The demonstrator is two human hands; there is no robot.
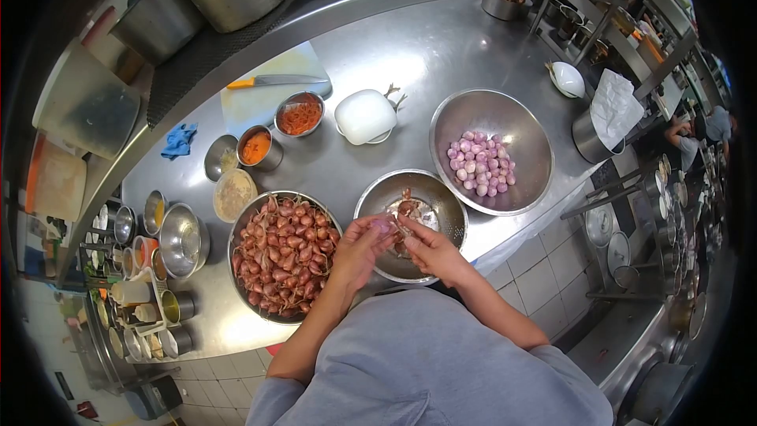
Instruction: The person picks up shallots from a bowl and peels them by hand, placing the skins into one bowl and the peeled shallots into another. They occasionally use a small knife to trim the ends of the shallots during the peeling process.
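My left hand [360,246] pinches a partly peeled pink shallot [383,226] above a metal colander [456,225]. Close beside it, my right hand [432,252] has its fingers closed at the shallot; whatever lies between them is too small to make out. Brown shallot skins [408,207] lie inside the colander. To the left, a large bowl [234,272] is heaped with unpeeled shallots [285,256]. On the right, a wide steel bowl [530,126] contains peeled purple shallots [481,164].
Behind stand a white wrapped bundle [366,117], cups of shredded carrot [300,117] and orange food [255,147], and a knife [276,80] on a cutting board [296,63]. A blue cloth [180,140] lies left. An overhead shelf [355,1] spans the back.
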